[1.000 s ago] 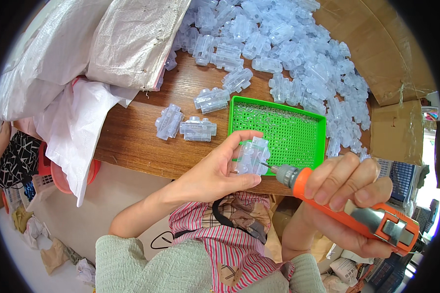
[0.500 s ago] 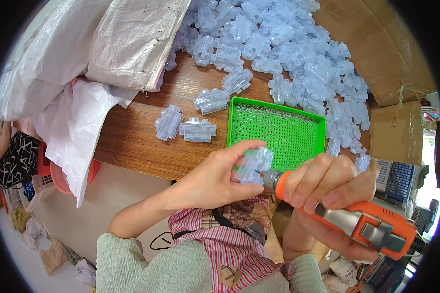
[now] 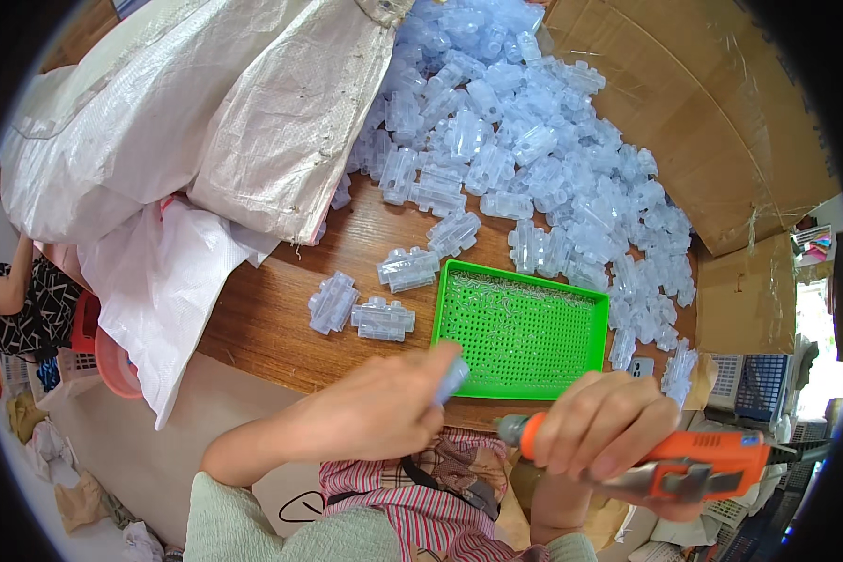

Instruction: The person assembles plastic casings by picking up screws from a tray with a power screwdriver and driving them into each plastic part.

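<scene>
My left hand (image 3: 370, 403) is closed around a clear bluish plastic housing (image 3: 452, 380), mostly hidden by the fingers and slightly blurred. My right hand (image 3: 609, 426) grips an orange electric screwdriver (image 3: 712, 459), its grey nose pointing left. A short gap separates the screwdriver's tip from the housing. Just beyond both hands lies a green perforated tray (image 3: 606, 348), with many small silvery screws (image 3: 506, 292) spread mostly along its far side. Left of the tray, several matching housings (image 3: 384, 320) rest on the brown wooden table (image 3: 262, 323).
A large heap of clear housings (image 3: 534, 140) covers the back of the table, bounded at right by a cardboard wall (image 3: 665, 103). White woven sacks (image 3: 281, 122) hang over the left side. Another person (image 3: 28, 300) is at far left. A dark phone-like object (image 3: 641, 366) lies right of the tray.
The screwdriver tip has come away from the housing. My left hand has moved left with the housing and turned over it. The view has shifted, so the table sits lower.
</scene>
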Available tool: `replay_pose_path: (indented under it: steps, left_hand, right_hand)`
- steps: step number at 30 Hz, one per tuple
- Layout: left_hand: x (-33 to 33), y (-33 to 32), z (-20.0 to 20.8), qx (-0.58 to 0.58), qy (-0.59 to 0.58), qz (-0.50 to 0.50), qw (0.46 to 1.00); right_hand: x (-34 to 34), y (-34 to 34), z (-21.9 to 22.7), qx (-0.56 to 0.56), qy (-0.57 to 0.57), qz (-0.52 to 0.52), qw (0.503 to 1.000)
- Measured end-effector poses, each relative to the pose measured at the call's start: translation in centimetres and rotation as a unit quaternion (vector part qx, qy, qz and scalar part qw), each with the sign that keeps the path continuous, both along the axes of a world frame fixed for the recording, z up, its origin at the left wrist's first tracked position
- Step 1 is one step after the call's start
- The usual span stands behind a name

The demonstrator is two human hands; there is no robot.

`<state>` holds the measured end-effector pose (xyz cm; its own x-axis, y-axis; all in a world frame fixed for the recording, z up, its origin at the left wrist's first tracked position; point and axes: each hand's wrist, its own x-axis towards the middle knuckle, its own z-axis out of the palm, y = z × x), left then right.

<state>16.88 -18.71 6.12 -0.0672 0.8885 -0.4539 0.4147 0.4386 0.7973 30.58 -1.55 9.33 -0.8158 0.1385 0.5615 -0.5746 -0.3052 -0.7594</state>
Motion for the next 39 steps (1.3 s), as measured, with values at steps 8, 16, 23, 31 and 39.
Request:
replay_pose_path:
  steps: [8,16,23,31,39]
  left_hand:
    - [-4.3,-1.3,-2.8,0.099,0.388,0.170,0.901]
    - [-4.9,6.7,-4.3,0.042,0.490,0.228,0.841]
    - [-6.7,10.0,-8.9,0.232,0.422,0.223,0.848]
    - [-6.0,6.5,-5.6,0.294,-0.258,0.333,0.858]
    - [-3.5,1.7,-5.8,0.286,-0.604,0.210,0.714]
  right_hand:
    - [0.8,1.8,-3.2,0.058,-0.063,-0.217,0.972]
    - [0.2,1.5,-5.1,0.031,-0.152,-0.298,0.942]
    - [-0.6,1.7,-6.1,0.068,-0.145,-0.315,0.935]
    - [0.1,1.6,-7.9,0.007,-0.166,-0.258,0.952]
    - [-0.6,0.5,-8.8,0.007,-0.176,-0.294,0.940]
